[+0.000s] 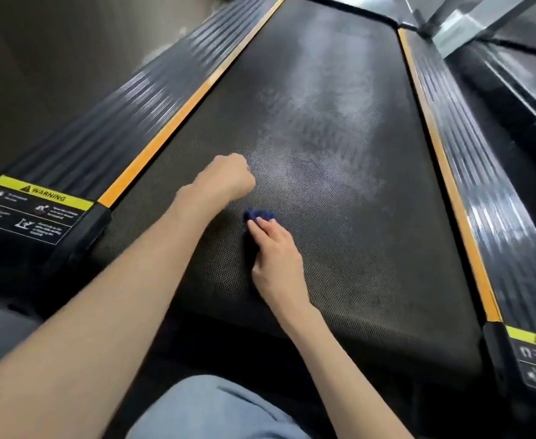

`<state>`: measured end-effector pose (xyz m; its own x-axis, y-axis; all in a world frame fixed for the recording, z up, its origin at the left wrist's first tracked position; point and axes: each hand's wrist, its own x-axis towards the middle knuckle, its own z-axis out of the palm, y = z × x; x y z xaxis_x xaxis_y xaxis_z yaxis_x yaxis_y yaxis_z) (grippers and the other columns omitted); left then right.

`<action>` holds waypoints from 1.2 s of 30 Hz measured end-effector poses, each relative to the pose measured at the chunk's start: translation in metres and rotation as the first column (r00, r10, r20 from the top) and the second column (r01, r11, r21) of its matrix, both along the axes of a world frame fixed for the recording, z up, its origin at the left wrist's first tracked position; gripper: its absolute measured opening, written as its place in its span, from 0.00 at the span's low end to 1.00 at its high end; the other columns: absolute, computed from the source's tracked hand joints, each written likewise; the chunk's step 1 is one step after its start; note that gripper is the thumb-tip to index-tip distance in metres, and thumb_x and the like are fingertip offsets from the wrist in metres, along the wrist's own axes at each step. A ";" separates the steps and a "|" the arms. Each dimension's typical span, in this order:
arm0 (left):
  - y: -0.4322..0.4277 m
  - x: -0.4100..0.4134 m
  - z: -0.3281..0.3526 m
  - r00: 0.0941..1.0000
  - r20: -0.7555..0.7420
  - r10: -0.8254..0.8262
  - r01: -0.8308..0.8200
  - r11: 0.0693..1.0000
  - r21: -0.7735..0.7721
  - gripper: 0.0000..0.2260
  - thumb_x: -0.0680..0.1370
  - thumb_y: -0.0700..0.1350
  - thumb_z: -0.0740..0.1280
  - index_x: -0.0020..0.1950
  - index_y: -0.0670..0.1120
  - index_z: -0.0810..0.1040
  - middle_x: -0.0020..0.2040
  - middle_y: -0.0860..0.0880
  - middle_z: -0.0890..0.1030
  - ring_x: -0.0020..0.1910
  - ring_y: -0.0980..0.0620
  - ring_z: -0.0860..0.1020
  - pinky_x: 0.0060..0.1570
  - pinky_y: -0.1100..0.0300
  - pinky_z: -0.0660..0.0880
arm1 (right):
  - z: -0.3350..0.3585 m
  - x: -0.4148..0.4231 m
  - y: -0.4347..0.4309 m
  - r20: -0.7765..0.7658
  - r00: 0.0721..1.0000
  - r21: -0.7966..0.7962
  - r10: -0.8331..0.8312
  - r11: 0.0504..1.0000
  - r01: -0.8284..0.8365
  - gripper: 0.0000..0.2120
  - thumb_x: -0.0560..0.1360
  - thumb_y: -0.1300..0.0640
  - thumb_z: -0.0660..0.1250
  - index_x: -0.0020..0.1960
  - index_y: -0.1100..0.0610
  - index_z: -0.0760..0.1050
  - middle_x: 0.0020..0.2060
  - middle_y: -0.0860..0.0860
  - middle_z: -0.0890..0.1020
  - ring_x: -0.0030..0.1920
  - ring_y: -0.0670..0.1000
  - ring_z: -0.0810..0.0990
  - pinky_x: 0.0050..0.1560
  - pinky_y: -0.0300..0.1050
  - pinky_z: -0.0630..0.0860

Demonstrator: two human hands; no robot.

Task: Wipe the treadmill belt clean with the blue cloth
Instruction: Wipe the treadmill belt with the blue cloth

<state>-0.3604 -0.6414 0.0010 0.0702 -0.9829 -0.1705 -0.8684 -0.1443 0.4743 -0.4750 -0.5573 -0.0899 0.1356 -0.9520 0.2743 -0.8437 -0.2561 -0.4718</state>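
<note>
Fingers of right hand point(276, 248) nearly straight, pressing flat on the blue cloth point(258, 214), which is bunched small and shows at 12 o'clock of the fingertips. Left hand point(228, 179) fisted, nothing seen in it, at 11 o'clock of the cloth. Pale hazy patch point(317, 147) at 1 o'clock. Treadmill belt point(355, 264) runs roughly 6 to 12. Next stroke probably forward into the haze.

Right hand point(273, 248) lies over the blue cloth point(259, 214), pressing it onto the treadmill belt point(355, 248). Left hand point(228, 179) is just beyond, balled in a fist on the belt. Pale smears point(317, 147) streak the surface ahead.
</note>
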 end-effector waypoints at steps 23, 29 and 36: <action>0.124 0.087 -0.102 0.919 0.267 0.291 -0.122 0.852 -0.509 0.13 0.72 0.31 0.61 0.55 0.40 0.74 0.47 0.43 0.75 0.45 0.43 0.72 0.39 0.46 0.74 | -0.004 -0.071 0.012 -0.225 0.973 -0.136 0.058 0.987 -0.090 0.27 0.63 0.69 0.59 0.62 0.62 0.76 0.57 0.56 0.79 0.59 0.60 0.75 0.64 0.49 0.70; 0.121 0.080 -0.103 0.915 0.241 0.323 -0.158 0.838 -0.523 0.12 0.72 0.31 0.61 0.54 0.38 0.75 0.47 0.42 0.76 0.46 0.42 0.72 0.39 0.47 0.73 | -0.003 -0.085 0.017 -0.146 0.975 -0.104 -0.166 0.983 0.152 0.25 0.64 0.67 0.58 0.60 0.65 0.76 0.55 0.60 0.80 0.56 0.63 0.77 0.55 0.57 0.75; 0.122 0.084 -0.107 0.884 0.344 0.317 -0.089 0.836 -0.542 0.14 0.70 0.31 0.63 0.54 0.38 0.75 0.45 0.40 0.75 0.43 0.40 0.72 0.39 0.45 0.74 | 0.008 0.052 -0.004 -0.056 0.852 0.021 0.521 0.853 -0.521 0.25 0.68 0.71 0.61 0.65 0.65 0.72 0.62 0.61 0.75 0.65 0.62 0.69 0.66 0.44 0.58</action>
<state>-0.2767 -0.5196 -0.1060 0.2280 -0.8756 0.4257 -0.9725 -0.1836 0.1433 -0.4225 -0.5617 -0.0821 0.6275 -0.7387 0.2459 -0.6127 -0.6634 -0.4296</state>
